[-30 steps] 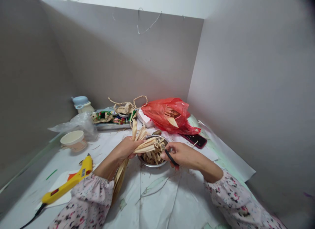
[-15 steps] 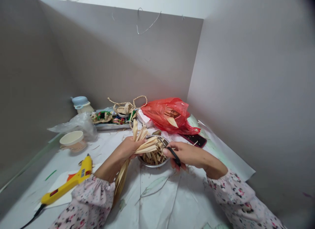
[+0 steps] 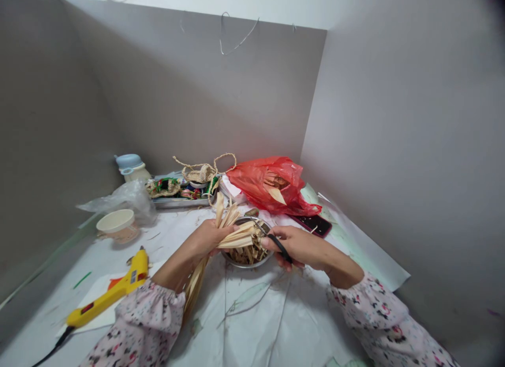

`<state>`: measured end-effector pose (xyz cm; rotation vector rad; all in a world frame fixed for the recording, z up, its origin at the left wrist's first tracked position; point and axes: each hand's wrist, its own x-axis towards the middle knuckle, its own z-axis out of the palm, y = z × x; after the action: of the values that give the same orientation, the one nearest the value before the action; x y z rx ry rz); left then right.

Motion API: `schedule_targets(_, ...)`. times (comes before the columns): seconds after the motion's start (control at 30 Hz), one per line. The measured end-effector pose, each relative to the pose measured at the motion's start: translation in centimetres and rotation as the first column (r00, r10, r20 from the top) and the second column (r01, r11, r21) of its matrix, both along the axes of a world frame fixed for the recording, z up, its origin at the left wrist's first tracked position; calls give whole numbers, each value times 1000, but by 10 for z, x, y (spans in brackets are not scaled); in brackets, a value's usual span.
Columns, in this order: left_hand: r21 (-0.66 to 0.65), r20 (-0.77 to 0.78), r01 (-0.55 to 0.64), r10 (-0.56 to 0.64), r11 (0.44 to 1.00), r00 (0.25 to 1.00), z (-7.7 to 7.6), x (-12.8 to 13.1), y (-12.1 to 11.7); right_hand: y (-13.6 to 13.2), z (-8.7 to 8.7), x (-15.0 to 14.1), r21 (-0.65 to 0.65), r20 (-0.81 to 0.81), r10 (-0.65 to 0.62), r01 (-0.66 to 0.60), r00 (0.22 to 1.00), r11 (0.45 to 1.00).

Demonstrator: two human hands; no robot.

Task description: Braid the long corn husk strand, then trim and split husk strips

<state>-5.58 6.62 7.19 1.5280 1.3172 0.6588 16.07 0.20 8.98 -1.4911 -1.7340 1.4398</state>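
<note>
Over a round metal bowl (image 3: 247,265), your left hand (image 3: 205,237) grips beige husk strips (image 3: 240,236), right hand (image 3: 302,245) black-handled steel scissors (image 3: 281,247); seemingly trimming: next, snip steadily.

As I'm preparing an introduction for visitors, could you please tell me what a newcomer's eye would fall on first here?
Probably the bright red plastic bag at the back, then the yellow glue gun at the left. In the middle, the left hand holds pale strips over a metal bowl of scraps, and the right hand holds black-handled scissors at their ends.
</note>
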Motion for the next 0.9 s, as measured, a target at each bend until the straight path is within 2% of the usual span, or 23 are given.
schedule_targets(0.17,-37,53,25,-23,999,998,2,3,-4,0,1,-1,39,23,4,-5,1000,999)
schedule_targets(0.47,-11,-8,15,-15,1000,1000,-1,-3,2,-1,1,-2,23,15,-23,23,1000,999)
schedule_targets(0.67,-27,-43,8,-9,1000,999,-1,-4,3,-1,-2,7,34,85,34,-37,996,999)
schedule_targets(0.8,-60,-11,25,-26,998,1000,2,-1,-1,1,-3,12,102,132,46,-59,990,993)
schedule_targets(0.9,-75,4,46,-45,996,999,2,3,-4,0,-1,9,88,153,71,-85,986,993)
